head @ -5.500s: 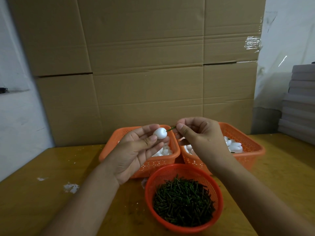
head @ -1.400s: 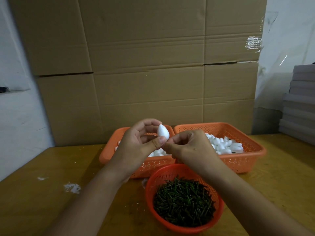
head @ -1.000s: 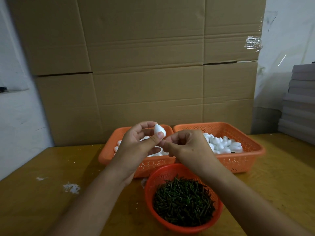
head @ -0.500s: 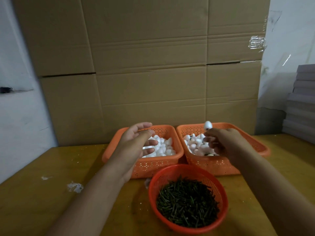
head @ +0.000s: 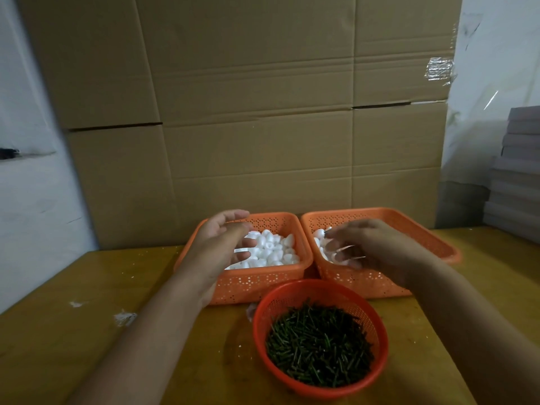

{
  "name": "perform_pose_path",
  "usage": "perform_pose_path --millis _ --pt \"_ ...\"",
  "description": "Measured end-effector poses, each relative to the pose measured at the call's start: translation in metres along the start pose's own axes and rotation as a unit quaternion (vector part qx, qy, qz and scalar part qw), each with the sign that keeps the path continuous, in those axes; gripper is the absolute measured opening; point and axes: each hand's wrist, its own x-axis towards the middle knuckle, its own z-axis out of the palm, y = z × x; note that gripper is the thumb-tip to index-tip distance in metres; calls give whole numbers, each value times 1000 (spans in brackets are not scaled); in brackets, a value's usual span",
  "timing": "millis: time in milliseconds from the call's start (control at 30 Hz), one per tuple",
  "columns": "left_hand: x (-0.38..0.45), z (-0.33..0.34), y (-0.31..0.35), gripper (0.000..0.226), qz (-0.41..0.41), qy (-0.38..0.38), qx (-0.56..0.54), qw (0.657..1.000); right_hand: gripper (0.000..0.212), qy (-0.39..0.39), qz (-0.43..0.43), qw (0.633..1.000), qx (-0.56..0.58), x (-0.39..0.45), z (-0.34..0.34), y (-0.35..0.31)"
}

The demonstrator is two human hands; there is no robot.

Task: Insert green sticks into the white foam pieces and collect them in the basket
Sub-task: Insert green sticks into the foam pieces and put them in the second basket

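The round basket of green sticks [head: 320, 350] sits nearest the person on the surface [head: 87, 331], probably so either hand can dip into it without stretching. Just behind it, side by side and touching, stand two rectangular orange baskets. The left basket [head: 257, 283] holds a heap of plain white foam pieces [head: 271, 249], so it looks like the supply. The right basket [head: 388, 226], behind and to the right of the stick basket, also holds foam pieces [head: 320, 233], mostly hidden by the hand; it seems to be where the finished ones are collected.

The left hand [head: 222, 244] hovers over the supply heap, behind and left of the stick basket, its fingers [head: 238, 214] loosely spread and holding nothing, seemingly poised to pick a fresh piece. The right hand [head: 371, 245] is low over the right basket; it is blurred, its fingers [head: 343, 249] look spread with nothing gripped, as if a finished piece is dropped there.
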Motion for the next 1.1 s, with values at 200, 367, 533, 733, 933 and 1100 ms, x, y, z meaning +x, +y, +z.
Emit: perform_pose_path --millis 200,367,533,733,933,1100 --pt "10 -9 -14 16 1 36 66 997 20 -219 -65 910 -346 -17 31 -5" --pt "24 -19 -26 17 49 53 221 973 50 -309 -26 808 -501 -29 45 -6" --pt "57 -35 -26 24 23 6 472 881 58 -339 27 768 -543 -29 53 0" --pt "78 -31 -13 40 -66 -173 668 721 60 -341 29 760 -552 -26 53 2" --pt "86 -16 -19 74 -143 -244 702 653 60 -338 27 761 -553 -26 53 2" --pt "90 -25 -33 49 -65 -234 696 676 59 -333 25 767 -548 -25 53 4"
